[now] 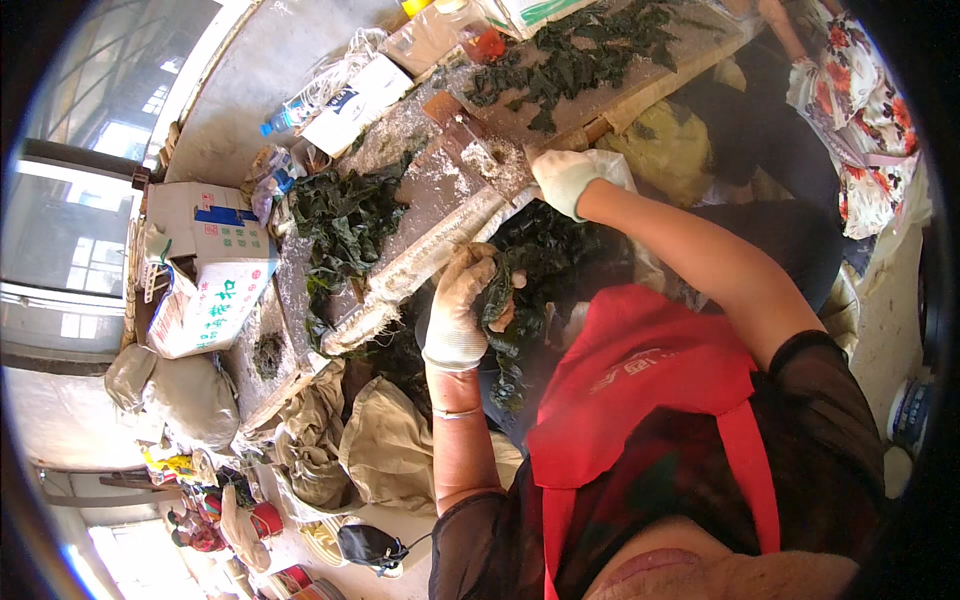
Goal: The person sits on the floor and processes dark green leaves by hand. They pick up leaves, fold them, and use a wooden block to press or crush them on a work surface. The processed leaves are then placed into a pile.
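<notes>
My left hand (459, 304), in a soiled knit glove, is closed on a dark green leafy strip (498, 296), probably seaweed, which hangs down in front of the red apron. My right hand (568, 180), in a pale glove, is at the bench edge beside a wooden block with a metal piece (480, 154); its fingertips are partly hidden, so I cannot tell whether they grip anything. White grains lie scattered around the block. More dark leaves (547, 247) lie below the bench edge between my hands, and a pile of them (349, 214) rests on the bench to the left.
Further leaves (577, 56) spread along the bench at the top. A cardboard box (217, 262), a white carton with string (356, 105) and a plastic bottle (285, 120) stand at the left and back. Brown sacks (390, 442) lie lower left. Another person in a floral garment (862, 127) is at the upper right.
</notes>
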`<state>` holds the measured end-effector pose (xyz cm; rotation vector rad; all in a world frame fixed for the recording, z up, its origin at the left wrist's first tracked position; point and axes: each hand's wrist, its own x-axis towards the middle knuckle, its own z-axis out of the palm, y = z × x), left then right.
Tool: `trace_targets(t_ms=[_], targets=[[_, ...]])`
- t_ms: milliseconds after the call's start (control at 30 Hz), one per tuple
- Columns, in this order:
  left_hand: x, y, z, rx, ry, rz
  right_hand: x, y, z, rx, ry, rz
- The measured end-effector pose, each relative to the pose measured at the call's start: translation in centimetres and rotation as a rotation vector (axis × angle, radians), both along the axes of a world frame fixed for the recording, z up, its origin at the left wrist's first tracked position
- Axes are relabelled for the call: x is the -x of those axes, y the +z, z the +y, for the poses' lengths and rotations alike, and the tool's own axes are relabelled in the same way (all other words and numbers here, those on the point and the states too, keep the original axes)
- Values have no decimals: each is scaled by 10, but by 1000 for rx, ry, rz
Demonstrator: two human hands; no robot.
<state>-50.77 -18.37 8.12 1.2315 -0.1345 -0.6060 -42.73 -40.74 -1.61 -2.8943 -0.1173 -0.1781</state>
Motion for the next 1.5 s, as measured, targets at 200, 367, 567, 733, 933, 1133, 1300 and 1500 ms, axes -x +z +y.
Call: trace_targets(t_ms=[200,367,567,733,933,1133,1300,1500], targets=[[2,-22,1,-122,-62,-17,-1,-20,21,159,-9,64],[-11,-24,4,-225,-139,-39,37,70,11,-36,121,203],[-29,-16,-6,-258,-229,-161,70,81,-12,-717,632,558],[-57,-46,-11,-619,-188,-924,62,58,-18,-371,484,-128],[-62,-44,-32,-205,-214,-792,30,74,-16,-639,377,177],[-131,-76,-17,-598,22,-740,-39,22,-13,-979,291,95],[-161,-100,-36,-596,453,-1033,-72,22,8,-819,149,-254],[-184,-141,-17,-550,650,-632,-77,-5,-14,-1386,-349,234]])
